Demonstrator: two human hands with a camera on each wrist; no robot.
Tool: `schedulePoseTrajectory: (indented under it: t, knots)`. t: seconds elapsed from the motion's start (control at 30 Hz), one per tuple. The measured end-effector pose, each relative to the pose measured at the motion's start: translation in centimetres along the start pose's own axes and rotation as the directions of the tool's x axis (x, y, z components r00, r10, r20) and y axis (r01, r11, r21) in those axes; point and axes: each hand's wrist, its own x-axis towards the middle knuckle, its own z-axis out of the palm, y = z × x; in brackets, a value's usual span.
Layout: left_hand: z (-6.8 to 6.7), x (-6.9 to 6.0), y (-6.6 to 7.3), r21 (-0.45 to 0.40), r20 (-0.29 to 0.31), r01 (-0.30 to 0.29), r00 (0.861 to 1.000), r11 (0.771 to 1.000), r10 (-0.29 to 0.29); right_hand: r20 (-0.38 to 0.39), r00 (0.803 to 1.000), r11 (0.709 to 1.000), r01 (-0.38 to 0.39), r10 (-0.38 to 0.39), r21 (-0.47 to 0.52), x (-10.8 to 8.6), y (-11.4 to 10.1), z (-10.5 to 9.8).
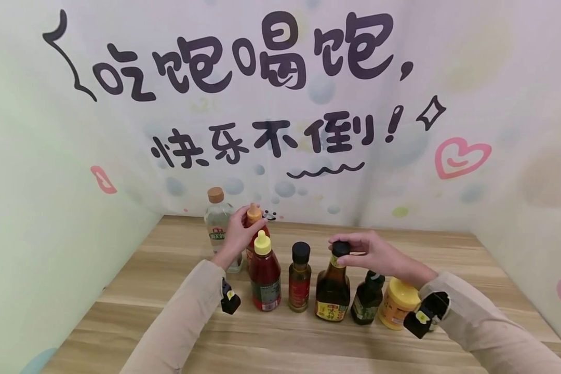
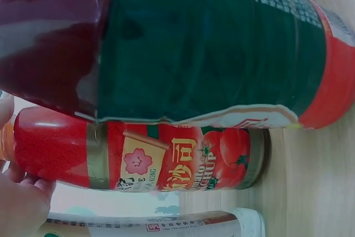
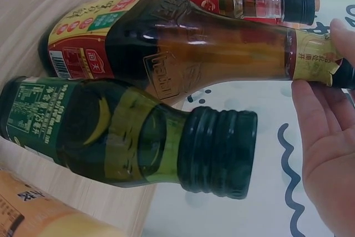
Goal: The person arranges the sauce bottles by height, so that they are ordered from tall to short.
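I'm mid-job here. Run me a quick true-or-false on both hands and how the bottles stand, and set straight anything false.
1. The left hand holds the orange-capped ketchup bottle. True.
2. The right hand holds the yellow-labelled bottle near its top. True.
3. The yellow-labelled bottle lies on its side. False: it stands upright on the table.
4. The red-labelled bottle stands between the yellow-labelled bottle and the yellow-capped bottle. True.
5. The yellow-capped bottle stands behind the orange-capped ketchup bottle. False: it stands in front, nearer the person.
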Motion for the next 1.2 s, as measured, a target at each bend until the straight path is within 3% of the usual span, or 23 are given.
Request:
schedulePoseTrajectory:
  t: [0.5,0.7,0.97,1.2]
  knots:
    - [0.0,0.0,0.1,0.070,0.019,-0.033,0.999,0.997,0.032,-0.006,1.000,1.000,0.007,-0.007,-0.006,-0.2,0.3,-0.1]
    - [-0.4,-0.1,0.5,0.081,0.069,-0.043,0.997,0.996,0.038,-0.006,1.000,1.000,0.003,-0.003,-0.002,-0.3,0.4,-0.1]
    - [-1.7,-0.6,2.0,0.130,0.128,-0.134,0.985,0.982,0.117,-0.010,0.999,0.999,-0.032,0.032,0.008,-0.2,0.2,0.0]
    - [-2.7,-1.1,3.4,0.179,0.147,-0.164,0.979,0.970,0.139,-0.010,1.000,1.000,-0.015,0.015,0.014,-0.1,0.3,0.1]
